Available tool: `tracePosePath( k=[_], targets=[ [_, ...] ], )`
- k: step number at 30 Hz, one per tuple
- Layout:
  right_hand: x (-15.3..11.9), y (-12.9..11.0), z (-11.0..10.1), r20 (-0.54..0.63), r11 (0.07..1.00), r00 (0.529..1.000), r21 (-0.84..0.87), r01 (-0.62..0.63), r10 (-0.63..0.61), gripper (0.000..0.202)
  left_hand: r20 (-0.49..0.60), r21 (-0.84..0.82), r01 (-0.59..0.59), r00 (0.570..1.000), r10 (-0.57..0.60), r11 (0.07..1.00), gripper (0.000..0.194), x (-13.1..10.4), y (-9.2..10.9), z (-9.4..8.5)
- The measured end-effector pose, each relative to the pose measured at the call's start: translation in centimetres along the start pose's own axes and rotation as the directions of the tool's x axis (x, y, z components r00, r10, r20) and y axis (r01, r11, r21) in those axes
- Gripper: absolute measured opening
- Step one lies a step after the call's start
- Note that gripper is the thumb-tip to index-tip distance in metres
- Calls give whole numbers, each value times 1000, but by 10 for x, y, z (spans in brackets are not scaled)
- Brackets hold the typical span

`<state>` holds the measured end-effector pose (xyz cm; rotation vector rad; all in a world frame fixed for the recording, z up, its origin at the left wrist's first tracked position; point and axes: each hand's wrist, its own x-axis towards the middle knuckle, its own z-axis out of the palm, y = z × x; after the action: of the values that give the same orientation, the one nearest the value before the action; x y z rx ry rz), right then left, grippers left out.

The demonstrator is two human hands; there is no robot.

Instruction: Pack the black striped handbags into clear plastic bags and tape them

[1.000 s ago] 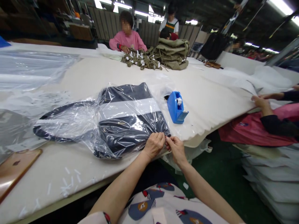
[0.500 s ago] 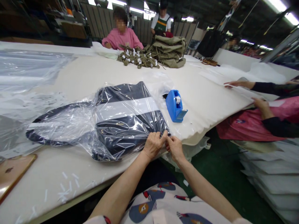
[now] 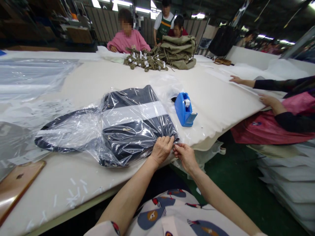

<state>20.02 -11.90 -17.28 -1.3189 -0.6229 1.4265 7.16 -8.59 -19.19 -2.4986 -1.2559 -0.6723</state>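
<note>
A dark bag (image 3: 130,98) with a pale band across it lies on the table inside a clear plastic bag (image 3: 80,126). Its dark strap loops out to the left under the same plastic. My left hand (image 3: 161,149) presses on the near right corner, fingers closed on the gathered plastic. Just right of it, my right hand (image 3: 185,155) is closed in a pinch beside that corner; whatever is between its fingertips is too small to make out. A blue tape dispenser (image 3: 182,109) stands beyond my right hand.
A phone (image 3: 21,183) and white slips (image 3: 77,193) lie at the near left. Plastic sheets (image 3: 36,77) cover the far left. Olive bags (image 3: 178,50) are piled at the back. Co-workers sit opposite; another person's hands (image 3: 269,100) handle sheets at right.
My right hand has drawn slightly away from my left, its fingertips now apart from it. My left hand stays at the corner. The co-worker's hands at right have shifted left.
</note>
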Motion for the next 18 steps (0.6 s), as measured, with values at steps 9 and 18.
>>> tracePosePath(
  k=[9, 18],
  targets=[
    [6, -3, 8, 26, 999, 1000, 36, -1, 0, 36, -93, -65, -20, 996, 14, 998, 27, 5, -5, 0],
    [1, -9, 27, -10, 983, 994, 150, 105, -105, 26, -228, -120, -15, 974, -13, 993, 30, 16, -6, -13]
  ],
)
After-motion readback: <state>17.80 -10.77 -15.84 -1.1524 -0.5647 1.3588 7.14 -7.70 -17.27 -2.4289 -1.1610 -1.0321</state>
